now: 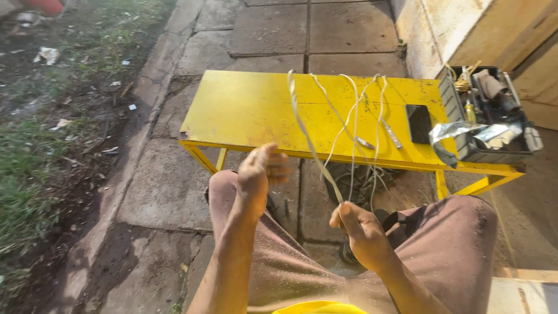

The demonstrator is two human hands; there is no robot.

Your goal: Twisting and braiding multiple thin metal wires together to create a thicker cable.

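We look down on a paved walkway (267, 29) of square concrete slabs, with a strip of grass and dirt (52, 134) running along one side and a pale wall (465, 29) at the far corner. Across the slabs stands a yellow bench (250, 110), its flat top scratched and worn, its legs angled beneath the near edge. Our knees in brown trousers (453, 244) fill the lower part of the view. At one end of the bench sits a grey toolbox (494, 145), open and crowded with tools, a screwdriver among them, with a crumpled sheet of silvery foil (459, 132) draped over its near wall. Just beside the box a small black flat device (418, 123) lies on the bench top. Several thin white cables (354, 116) loop over the middle of the bench and hang down off its near edge toward a dark tangle on the ground. Our right hand (360, 232) pinches one of these, a flat white strip (302, 128) that rises from the fingers up over the bench. Our left hand (261, 171) is curled into a loose fist near the bench edge; we cannot tell whether it grips anything.
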